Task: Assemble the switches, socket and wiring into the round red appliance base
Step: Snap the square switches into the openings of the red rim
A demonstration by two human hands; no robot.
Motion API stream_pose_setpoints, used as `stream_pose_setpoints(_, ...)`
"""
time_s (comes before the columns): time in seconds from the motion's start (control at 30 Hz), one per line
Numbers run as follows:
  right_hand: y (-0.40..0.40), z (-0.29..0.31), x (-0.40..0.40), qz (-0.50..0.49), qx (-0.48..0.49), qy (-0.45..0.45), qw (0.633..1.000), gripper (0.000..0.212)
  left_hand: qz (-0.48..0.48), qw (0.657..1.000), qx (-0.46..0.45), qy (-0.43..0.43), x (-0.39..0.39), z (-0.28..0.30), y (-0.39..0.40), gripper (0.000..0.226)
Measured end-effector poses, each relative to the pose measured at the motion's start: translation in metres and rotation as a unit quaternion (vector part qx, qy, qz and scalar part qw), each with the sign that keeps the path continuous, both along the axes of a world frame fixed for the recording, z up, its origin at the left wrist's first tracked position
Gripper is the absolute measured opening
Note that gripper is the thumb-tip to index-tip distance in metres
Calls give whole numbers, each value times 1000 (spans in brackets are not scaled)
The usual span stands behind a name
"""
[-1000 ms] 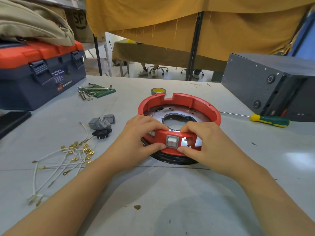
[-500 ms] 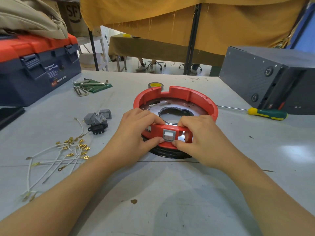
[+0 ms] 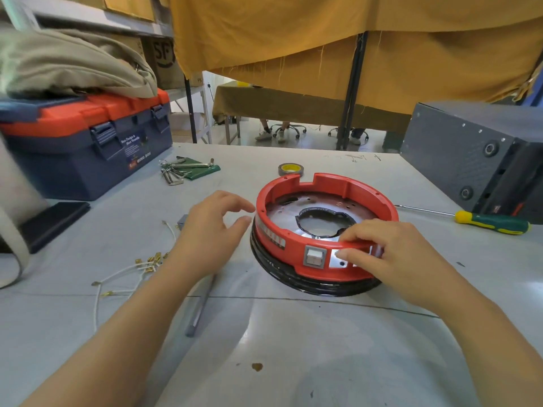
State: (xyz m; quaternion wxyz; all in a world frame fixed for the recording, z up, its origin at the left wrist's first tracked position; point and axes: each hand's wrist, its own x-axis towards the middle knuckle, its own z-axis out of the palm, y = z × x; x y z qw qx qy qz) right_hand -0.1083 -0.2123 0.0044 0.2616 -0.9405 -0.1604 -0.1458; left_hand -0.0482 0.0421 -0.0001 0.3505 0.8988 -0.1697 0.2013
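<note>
The round red appliance base (image 3: 367,188) lies on the grey table with its open side up. One grey rocker switch (image 3: 315,256) sits in its near wall, beside an empty cutout. My right hand (image 3: 388,254) holds the near rim, fingers over the top edge and thumb at the cutout. Left of the base my left hand (image 3: 210,230) hovers with relaxed fingers, holding nothing. White wires with brass terminals (image 3: 132,274) are spread on the table under my left forearm. A grey part (image 3: 182,221) peeks out behind the left hand; the rest of it is hidden.
A blue and orange toolbox (image 3: 88,142) stands at the back left with a beige bag on it. Hex keys (image 3: 185,170) and a tape roll (image 3: 289,169) lie behind the base. A green-yellow screwdriver (image 3: 490,223) lies right, before a dark grey box (image 3: 470,160). A grey pen (image 3: 201,304) lies near my left forearm.
My left hand has let go of the base's near rim and moved left, off it. My right hand stays on the rim. The view has shifted so the base sits further right.
</note>
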Motion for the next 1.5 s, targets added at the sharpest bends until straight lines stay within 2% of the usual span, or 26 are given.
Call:
stream_pose_setpoints(0.13, 4, -5, 4, -3, 12, -16, 1000, 8, 90, 986, 103, 93, 22, 2, 33, 24)
stream_pose_setpoints(0.27, 6, -7, 5, -6, 8, -21, 1000, 15, 128, 962, 182, 156, 38, 1, 50, 26)
stream_pose_setpoints(0.47, 7, -7, 5, -10, -4, -23, 1000, 21, 140, 937, 289, 140, 50, 3, 48, 28)
stream_pose_setpoints(0.57, 8, -6, 4, -11, -4, -22, 1000, 20, 157, 922, 338, 105, 55, 3, 42, 22)
stream_pose_setpoints(0.7, 9, -5, 3, -12, -4, -19, 1000, 20, 153, 931, 322, 76, 58, 2, 42, 19)
stream_pose_setpoints(0.8, 9, -5, 2, -12, -3, -18, 1000, 19, 133, 954, 263, 65, 55, -1, 44, 22)
stream_pose_setpoints(0.9, 10, -5, 2, -12, -1, -17, 1000, 21, 110, 981, 157, 27, 49, 1, 43, 26)
stream_pose_setpoints(0.93, 10, -5, 2, -13, -1, -17, 1000, 21, 90, 991, 97, 23, 45, 3, 41, 25)
stream_pose_setpoints(1.0, 10, -5, 2, -13, -2, -15, 1000, 21, 21, 992, -95, 74, 34, 9, 33, 21)
stream_pose_setpoints(1.07, 10, -5, 1, -13, 0, -15, 1000, 20, -71, 948, -267, 160, 20, 16, 21, 20)
stream_pose_setpoints(1.13, 10, -4, 1, -12, 2, -17, 1000, 20, -154, 887, -382, 208, 8, 21, 8, 15)
stream_pose_setpoints(1.2, 10, -4, 1, -11, 6, -15, 1000, 20, -222, 833, -456, 223, 0, 23, -3, 12)
stream_pose_setpoints(1.3, 10, -5, 2, -11, 17, -13, 1000, 20, -289, 799, -472, 234, -5, 22, -20, 10)
stream_pose_setpoints(1.43, 10, -5, 3, -7, 35, -21, 999, 20, -336, 753, -496, 274, -10, 15, -36, 24)
stream_pose_setpoints(1.5, 11, -3, 2, -7, 68, -31, 997, 19, -358, 741, -489, 290, -13, 11, -41, 28)
